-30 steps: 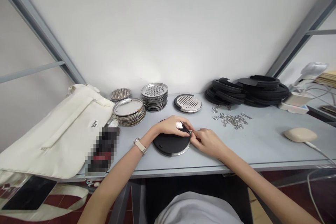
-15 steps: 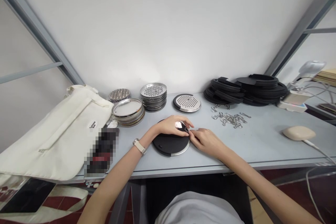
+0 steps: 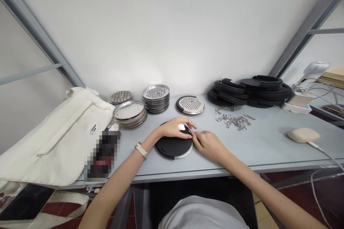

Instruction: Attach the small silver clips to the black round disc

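A black round base with a silver rim (image 3: 174,146) lies flat on the table in front of me. My left hand (image 3: 176,127) rests over its upper part, fingers curved and thumb pressed near the right edge; something white shows under the fingers. At that edge my right hand (image 3: 208,144) pinches a small metal clip (image 3: 190,131), partly hidden by the fingertips of both hands. Behind them sits a perforated grater disc (image 3: 191,105) in a black-edged holder. To its right, a loose pile of similar metal clips (image 3: 235,121) is spread on the table.
At the left stand stacks of metal grater plates (image 3: 156,100) and plain-topped silver discs (image 3: 130,116), beside a cream bag (image 3: 56,143). Black round holders (image 3: 264,93) are piled at the back right. A beige rounded device (image 3: 303,135) with a cable lies at the right.
The view has shifted slightly. The metal clip between my fingertips has tilted a little; both hands otherwise stay at the edge of the black base.
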The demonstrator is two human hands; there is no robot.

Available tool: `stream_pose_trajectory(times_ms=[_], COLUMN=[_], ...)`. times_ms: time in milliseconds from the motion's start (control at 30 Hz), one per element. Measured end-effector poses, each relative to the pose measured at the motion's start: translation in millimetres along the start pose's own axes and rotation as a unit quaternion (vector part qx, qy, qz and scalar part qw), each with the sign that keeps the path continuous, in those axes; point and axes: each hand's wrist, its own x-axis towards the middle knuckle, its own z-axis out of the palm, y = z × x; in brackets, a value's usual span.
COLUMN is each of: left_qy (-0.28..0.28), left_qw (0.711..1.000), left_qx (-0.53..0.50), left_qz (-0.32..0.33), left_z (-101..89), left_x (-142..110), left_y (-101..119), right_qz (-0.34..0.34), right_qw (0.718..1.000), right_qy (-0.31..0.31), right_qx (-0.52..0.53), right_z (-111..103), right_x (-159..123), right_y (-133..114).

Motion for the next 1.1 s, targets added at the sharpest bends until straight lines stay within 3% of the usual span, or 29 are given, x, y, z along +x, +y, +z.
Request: stream_pose_trajectory(times_ms=[400, 1100], left_qy=[-0.007, -0.021], left_qw=[1.000, 0.993], left_qx=[-0.027, -0.098], left_qz=[-0.009, -0.057], left_z=[-1.2, -0.2], left_x=[-1, -2], left_y=[13, 3], right_qz=[-0.024, -0.012], right_qw=[0.999, 0.999], right_qy=[-0.013, -0.015], right_qx=[0.022, 0.037], right_z=[-1, 0], right_x=[-1, -1], right_y=[3, 3])
